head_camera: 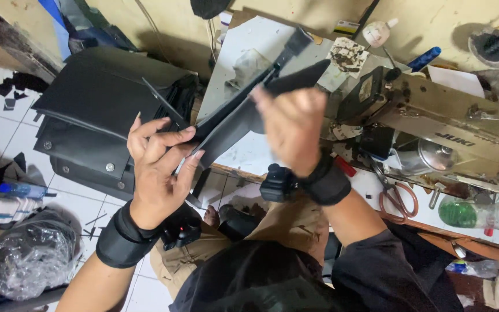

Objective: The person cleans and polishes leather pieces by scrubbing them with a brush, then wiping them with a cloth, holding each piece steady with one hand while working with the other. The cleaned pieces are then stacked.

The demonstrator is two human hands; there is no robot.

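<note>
piece: you hold the black leather piece [244,112] up between both hands, above the counter [371,185].
left hand [160,167]: grip pinches its lower edge.
right hand [293,124]: grip clasps its top, blurred.
progress: it looks folded, not yet under the sewing machine [434,124].

One black leather piece [235,118], flat, matte, elongated, with a narrow strap end pointing up and right. It is held in the air, tilted diagonally, above the bench edge, folded lengthwise along its middle.
</note>
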